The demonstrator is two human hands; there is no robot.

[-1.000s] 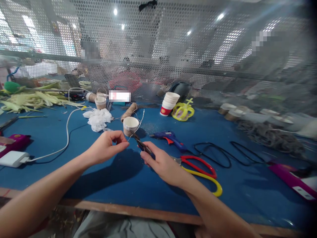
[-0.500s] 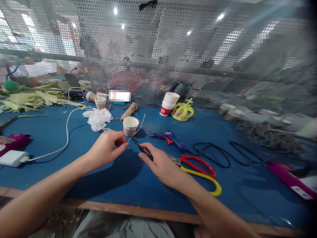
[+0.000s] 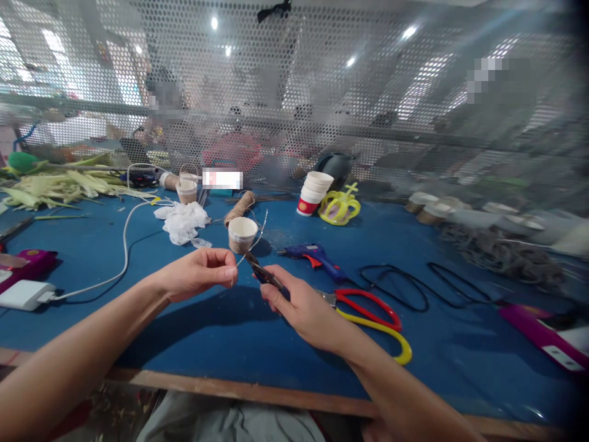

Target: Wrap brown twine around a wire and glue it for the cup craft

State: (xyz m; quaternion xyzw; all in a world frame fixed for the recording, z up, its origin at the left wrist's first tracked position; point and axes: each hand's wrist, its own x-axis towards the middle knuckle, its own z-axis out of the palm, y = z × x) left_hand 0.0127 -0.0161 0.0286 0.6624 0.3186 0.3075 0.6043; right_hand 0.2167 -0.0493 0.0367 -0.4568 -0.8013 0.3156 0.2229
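Between thumb and fingers, my left hand (image 3: 209, 270) pinches the lower end of a thin, pale wire-like strand (image 3: 262, 230), which slants up to the right. My right hand (image 3: 294, 298) is closed round the handles of a pair of pliers (image 3: 263, 274). The jaws of the pliers meet the strand just right of my left fingertips. Right behind them stands a small paper cup (image 3: 242, 235) wrapped in brown twine, its white inside showing. A spool of brown twine (image 3: 239, 209) lies behind the cup.
A blue glue gun (image 3: 319, 256) and large red-and-yellow scissors (image 3: 368, 307) lie to the right. Stacked paper cups (image 3: 314, 193) and a yellow crown-like piece (image 3: 340, 205) stand behind. White crumpled plastic (image 3: 181, 221), a white cable (image 3: 124, 245) and pale husks (image 3: 59, 184) are left.
My left hand has turned slightly, its fingers now more level. The pliers have swung a little, showing more of their handles, and stay at the strand.
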